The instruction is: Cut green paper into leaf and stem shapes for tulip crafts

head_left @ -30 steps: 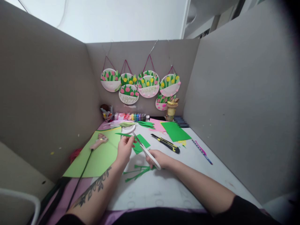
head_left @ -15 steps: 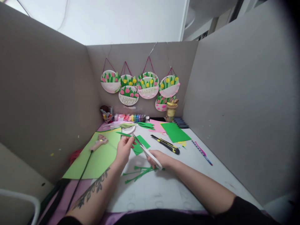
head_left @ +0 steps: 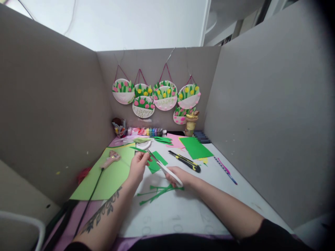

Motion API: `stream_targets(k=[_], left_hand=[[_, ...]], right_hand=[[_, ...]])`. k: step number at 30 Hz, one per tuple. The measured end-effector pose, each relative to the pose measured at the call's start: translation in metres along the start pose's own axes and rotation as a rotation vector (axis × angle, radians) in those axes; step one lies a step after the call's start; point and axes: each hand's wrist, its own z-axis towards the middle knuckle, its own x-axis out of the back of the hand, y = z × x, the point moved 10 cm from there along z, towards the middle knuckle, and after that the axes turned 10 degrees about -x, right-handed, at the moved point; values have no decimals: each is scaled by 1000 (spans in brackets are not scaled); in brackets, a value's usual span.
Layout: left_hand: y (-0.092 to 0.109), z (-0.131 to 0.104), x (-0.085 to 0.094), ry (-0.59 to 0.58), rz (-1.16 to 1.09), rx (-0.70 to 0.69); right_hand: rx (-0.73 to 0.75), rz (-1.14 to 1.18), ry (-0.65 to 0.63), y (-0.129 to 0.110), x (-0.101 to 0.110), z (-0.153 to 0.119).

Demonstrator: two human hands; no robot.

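Note:
My left hand (head_left: pixel 139 164) pinches a narrow strip of green paper (head_left: pixel 136 149), whose tip points left and away from me. White-handled scissors (head_left: pixel 164 168) are in my right hand (head_left: pixel 178 175), their blades reaching up to the left fingertips and the paper. Whether the blades touch the strip I cannot tell. Just beyond the scissors lies a green paper rectangle (head_left: pixel 158 159), partly covered by my fingers and the blades. Several thin green paper offcuts (head_left: pixel 157 194) are heaped on the white table nearer to me.
A glue gun (head_left: pixel 112 159) with its cord rests on light green paper (head_left: pixel 104 184) at left. A utility knife (head_left: pixel 187 163), green sheet (head_left: pixel 196 148) and pen (head_left: pixel 227 172) lie at right. Decorated paper plates (head_left: pixel 165 97) hang on the back partition; paint pots (head_left: pixel 153 131) stand below.
My right hand and the scissors have shifted very slightly, the handles a bit to the right. My left hand keeps its place with the green strip.

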Motion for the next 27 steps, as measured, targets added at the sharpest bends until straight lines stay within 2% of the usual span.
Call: stream_targets(k=[17,27], left_hand=[[1,3,-3,-70,16,28],[1,5,-3,-109,44,58]], right_hand=[[-16,20,-36,-8,5,-6],[-138,66,-34,-10,9,-11]])
